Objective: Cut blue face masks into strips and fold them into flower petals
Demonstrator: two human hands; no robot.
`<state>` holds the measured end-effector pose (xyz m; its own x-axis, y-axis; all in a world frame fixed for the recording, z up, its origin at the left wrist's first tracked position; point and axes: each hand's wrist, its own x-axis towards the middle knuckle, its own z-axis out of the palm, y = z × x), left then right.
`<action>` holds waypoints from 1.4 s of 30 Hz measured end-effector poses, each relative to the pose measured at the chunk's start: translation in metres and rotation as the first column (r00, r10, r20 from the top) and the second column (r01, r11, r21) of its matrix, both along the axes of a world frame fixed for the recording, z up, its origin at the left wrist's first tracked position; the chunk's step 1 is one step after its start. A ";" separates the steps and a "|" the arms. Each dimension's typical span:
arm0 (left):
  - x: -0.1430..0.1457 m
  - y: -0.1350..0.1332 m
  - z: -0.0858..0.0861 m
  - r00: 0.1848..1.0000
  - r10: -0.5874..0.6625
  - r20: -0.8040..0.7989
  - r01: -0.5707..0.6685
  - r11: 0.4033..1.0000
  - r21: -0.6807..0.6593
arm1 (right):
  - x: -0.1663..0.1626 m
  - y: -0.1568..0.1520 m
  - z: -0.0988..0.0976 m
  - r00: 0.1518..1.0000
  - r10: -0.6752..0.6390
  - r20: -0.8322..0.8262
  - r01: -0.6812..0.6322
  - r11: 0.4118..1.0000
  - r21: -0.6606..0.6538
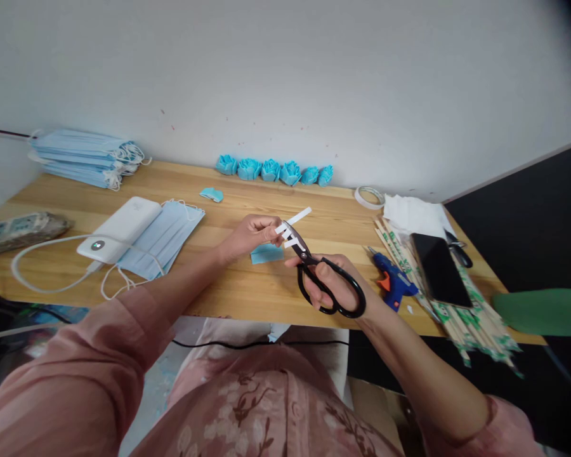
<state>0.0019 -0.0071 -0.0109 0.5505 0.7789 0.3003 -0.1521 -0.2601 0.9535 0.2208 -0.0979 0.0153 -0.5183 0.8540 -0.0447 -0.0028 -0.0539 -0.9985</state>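
My left hand pinches a small white piece that is cut into narrow strips; its material I cannot make out. My right hand grips a pair of scissors with black loop handles. Their blades lie among the white strips, close to my left fingertips. Below my left hand, a blue rectangular piece of mask fabric rests on the wooden table.
Several blue fabric flowers line the wall. Leftward are stacked masks, a power bank with its cable, and loose masks. Rightward are a tape roll, a blue glue gun, a phone and wrapped chopsticks.
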 end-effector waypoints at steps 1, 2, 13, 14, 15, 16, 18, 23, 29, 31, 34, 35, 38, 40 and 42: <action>0.000 0.000 0.000 1.000 0.006 -0.010 -0.006 1.000 0.002 | 0.000 0.000 0.001 1.000 -0.009 0.004 0.009 1.000 -0.004; -0.001 0.000 0.000 1.000 0.013 -0.018 -0.013 1.000 0.004 | -0.001 0.001 0.002 1.000 -0.018 0.009 0.018 1.000 -0.008; 0.000 0.000 0.004 0.996 0.069 -0.049 -0.071 0.996 -0.044 | -0.003 -0.004 0.000 0.981 0.171 0.090 -0.163 0.982 -0.091; 0.000 0.000 0.004 0.997 0.074 -0.034 -0.076 0.996 -0.048 | -0.003 -0.004 0.000 0.977 0.194 0.085 -0.185 0.977 -0.103; -0.001 0.000 0.003 0.997 0.075 -0.017 -0.076 0.995 -0.062 | -0.003 -0.004 -0.001 0.975 0.208 0.075 -0.200 0.974 -0.105; -0.001 0.001 0.002 0.997 0.071 -0.002 -0.071 0.994 -0.083 | -0.002 -0.003 -0.001 0.974 0.218 0.060 -0.211 0.973 -0.095; -0.002 0.002 -0.001 0.997 0.067 0.026 -0.063 0.990 -0.124 | 0.001 -0.001 0.000 0.972 0.232 0.033 -0.230 0.972 -0.052; -0.002 0.005 -0.011 0.993 0.086 0.086 -0.069 0.981 -0.184 | 0.014 0.002 -0.003 0.982 0.189 -0.018 -0.189 0.982 -0.028; 0.000 0.001 -0.006 0.988 0.093 0.120 -0.062 0.970 -0.235 | 0.018 0.005 -0.010 0.988 0.147 -0.054 -0.150 0.987 -0.064; 0.000 -0.001 -0.004 0.988 0.077 0.137 -0.046 0.974 -0.222 | 0.017 0.007 -0.008 0.990 0.138 -0.028 -0.139 0.989 -0.056; -0.001 -0.001 -0.004 0.990 0.048 0.136 -0.016 0.974 -0.227 | 0.015 0.009 -0.004 0.992 0.128 0.017 -0.127 0.991 -0.037; -0.001 -0.001 -0.004 0.990 0.041 0.133 -0.009 0.973 -0.232 | 0.015 0.010 -0.003 0.992 0.124 0.022 -0.123 0.992 -0.030; -0.002 0.000 -0.007 0.991 0.030 0.128 0.001 0.972 -0.235 | 0.016 0.011 -0.002 0.993 0.113 0.024 -0.112 0.994 -0.010; -0.002 0.000 -0.008 0.991 0.029 0.130 0.000 0.975 -0.222 | 0.017 0.011 -0.002 0.994 0.104 0.025 -0.104 0.995 0.000; -0.001 0.000 -0.008 0.991 0.023 0.135 0.004 0.981 -0.193 | 0.017 0.010 -0.002 0.995 0.101 0.021 -0.101 0.995 0.002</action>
